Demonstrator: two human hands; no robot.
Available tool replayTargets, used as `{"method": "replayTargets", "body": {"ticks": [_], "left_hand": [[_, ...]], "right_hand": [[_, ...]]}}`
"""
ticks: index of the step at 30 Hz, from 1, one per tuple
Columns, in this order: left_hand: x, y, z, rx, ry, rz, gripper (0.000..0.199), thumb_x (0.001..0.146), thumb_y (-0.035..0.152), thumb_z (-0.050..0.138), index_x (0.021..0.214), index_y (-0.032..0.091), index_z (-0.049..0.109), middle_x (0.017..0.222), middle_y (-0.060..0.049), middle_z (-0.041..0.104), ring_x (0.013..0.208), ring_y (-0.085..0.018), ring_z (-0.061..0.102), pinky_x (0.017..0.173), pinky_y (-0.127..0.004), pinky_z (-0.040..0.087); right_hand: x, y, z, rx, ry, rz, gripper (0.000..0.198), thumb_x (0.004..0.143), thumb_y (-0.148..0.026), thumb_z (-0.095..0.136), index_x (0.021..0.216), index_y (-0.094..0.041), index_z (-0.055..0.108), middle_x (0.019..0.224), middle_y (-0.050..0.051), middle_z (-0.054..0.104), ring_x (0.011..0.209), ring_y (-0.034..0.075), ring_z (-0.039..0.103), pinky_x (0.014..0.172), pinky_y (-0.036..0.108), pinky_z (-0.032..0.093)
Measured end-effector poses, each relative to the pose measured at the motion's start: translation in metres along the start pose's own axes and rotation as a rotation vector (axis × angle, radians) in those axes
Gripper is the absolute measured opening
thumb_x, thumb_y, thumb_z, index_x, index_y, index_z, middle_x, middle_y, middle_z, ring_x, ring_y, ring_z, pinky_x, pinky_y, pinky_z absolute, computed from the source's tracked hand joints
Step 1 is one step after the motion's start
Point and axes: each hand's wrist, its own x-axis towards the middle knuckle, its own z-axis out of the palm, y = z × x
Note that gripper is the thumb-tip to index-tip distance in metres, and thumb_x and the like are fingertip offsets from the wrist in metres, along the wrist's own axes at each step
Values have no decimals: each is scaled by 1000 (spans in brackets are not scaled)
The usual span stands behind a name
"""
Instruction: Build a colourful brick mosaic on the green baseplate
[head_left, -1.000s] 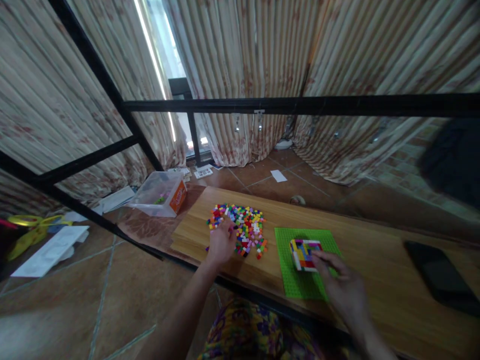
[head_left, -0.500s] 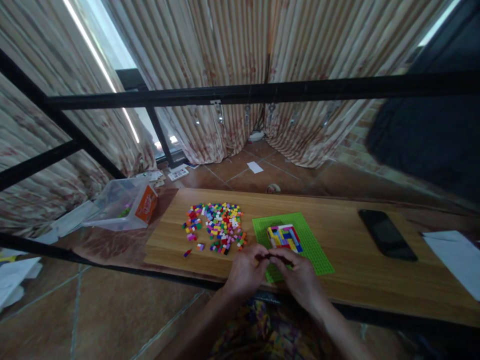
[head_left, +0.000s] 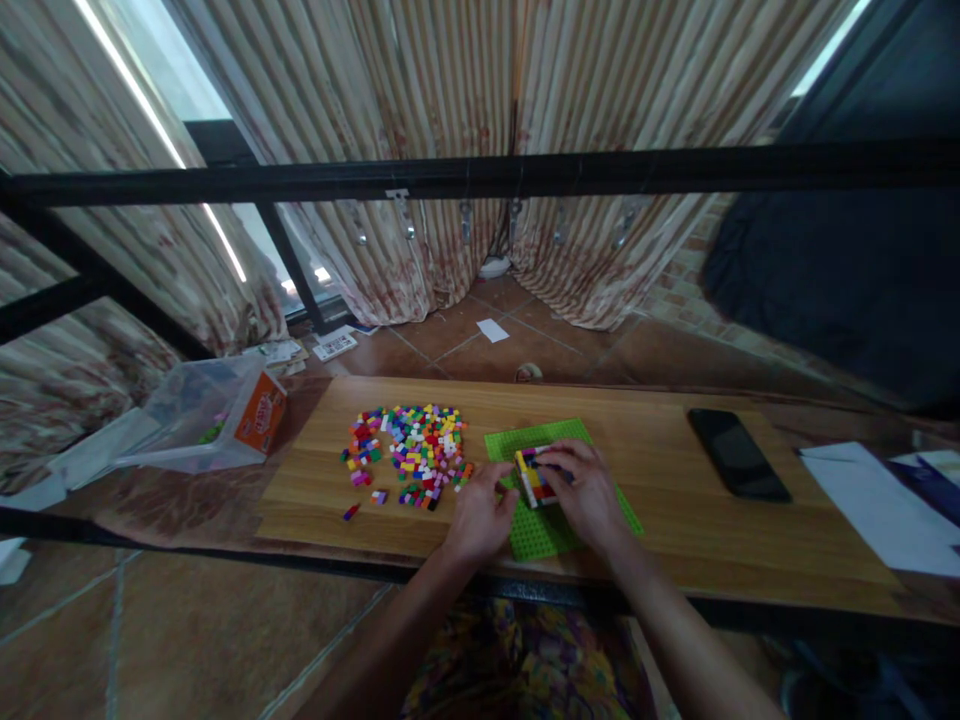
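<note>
A green studded baseplate (head_left: 540, 540) lies on the wooden board in front of me. On it stands a small multicoloured brick build (head_left: 527, 482), with yellow, red, blue and white pieces showing. My right hand (head_left: 591, 492) reaches over the build from the right, its thumb and fingertips pinched at the top. The small building brick between those fingertips is mostly hidden, and so is the build's right part. Just left of the build, my left hand (head_left: 481, 512) rests low with bent fingers; a gap shows between thumb and forefinger, with nothing visible in it.
A pile of loose coloured bricks (head_left: 424, 450) is spread left of the baseplate. Beyond it stands a clear plastic box (head_left: 187, 410) with an orange label. A black phone (head_left: 739, 455) and white paper (head_left: 877, 505) lie right. A black metal bar (head_left: 450, 178) crosses behind the board (head_left: 660, 430).
My hands have parted from where they met at the build's near edge. The right hand has moved forward onto the build, the left slightly to its left. The whole view has shifted.
</note>
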Motion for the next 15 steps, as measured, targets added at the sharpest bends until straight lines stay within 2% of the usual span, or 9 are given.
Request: {"method": "replayTargets", "body": {"ticks": [11,15], "left_hand": [[2,-7,10,87,-84,58,47,81,17,53,128,20,49,119,-10,59,91,-19,62,88,-37,50],[2,-2,9,210,-104,145,53,83,17,50,135,23,43,128,-10,55,109,-23,57,96,-39,46]], "right_hand": [[10,13,15,-3,9,11,17,82,-29,60,85,-30,76,112,6,63,107,24,53,95,45,40],[11,15,18,29,12,37,15,80,-28,61,83,-29,76,109,5,64,109,24,53,97,46,38]]}}
